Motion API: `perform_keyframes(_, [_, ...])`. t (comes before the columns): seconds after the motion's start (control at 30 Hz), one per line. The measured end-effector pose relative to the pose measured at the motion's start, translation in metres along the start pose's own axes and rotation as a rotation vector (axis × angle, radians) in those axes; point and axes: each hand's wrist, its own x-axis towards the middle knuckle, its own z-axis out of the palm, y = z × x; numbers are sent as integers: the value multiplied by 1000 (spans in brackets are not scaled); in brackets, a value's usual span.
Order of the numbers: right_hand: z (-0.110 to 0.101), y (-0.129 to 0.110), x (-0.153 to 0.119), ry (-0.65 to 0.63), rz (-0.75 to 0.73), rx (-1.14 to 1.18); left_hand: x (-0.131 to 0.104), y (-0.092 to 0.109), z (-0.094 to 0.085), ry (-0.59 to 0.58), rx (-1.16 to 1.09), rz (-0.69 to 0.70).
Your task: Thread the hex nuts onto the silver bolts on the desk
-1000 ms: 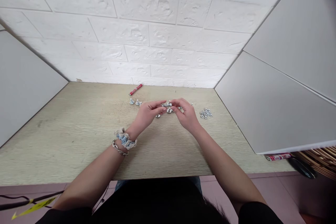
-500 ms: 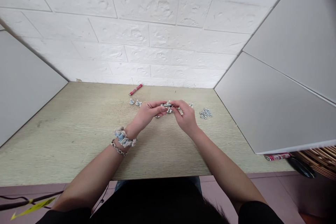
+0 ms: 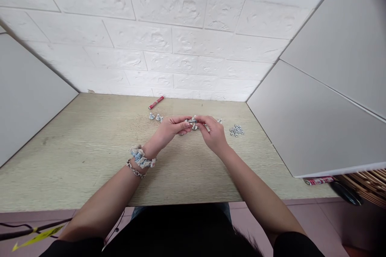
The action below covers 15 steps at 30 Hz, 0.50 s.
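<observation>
Over the middle of the table, my left hand (image 3: 176, 125) pinches a small silver bolt (image 3: 191, 121) held roughly level. My right hand (image 3: 211, 131) closes thumb and fingertips on the bolt's other end; whether a nut sits between them is too small to tell. Behind and below my fingers stand more silver bolts, one of them upright (image 3: 194, 127), partly covered by the hands. To the left, a bolt (image 3: 151, 116) and another bolt (image 3: 158, 117) stand on wide heads. Right of my right hand lies a cluster of silver nuts (image 3: 236, 130).
A red marker-like tube (image 3: 156, 103) lies near the white brick wall (image 3: 187, 64). Grey panels flank the wooden table (image 3: 90, 148). At the right edge are another red tube (image 3: 319, 180), a black oval object (image 3: 346, 192) and a woven basket (image 3: 366, 184).
The fingers of my right hand have shifted slightly at the bolt's end, and more of its shaft shows. Both hands stay in the same place.
</observation>
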Motion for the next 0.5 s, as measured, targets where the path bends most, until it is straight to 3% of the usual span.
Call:
perform_keyframes(0.17, [-1, 1, 1, -27, 60, 9, -1, 1, 2, 35, 45, 39])
perform_keyframes(0.5, [-3, -3, 1, -196, 150, -7, -2, -1, 6, 61, 82, 66])
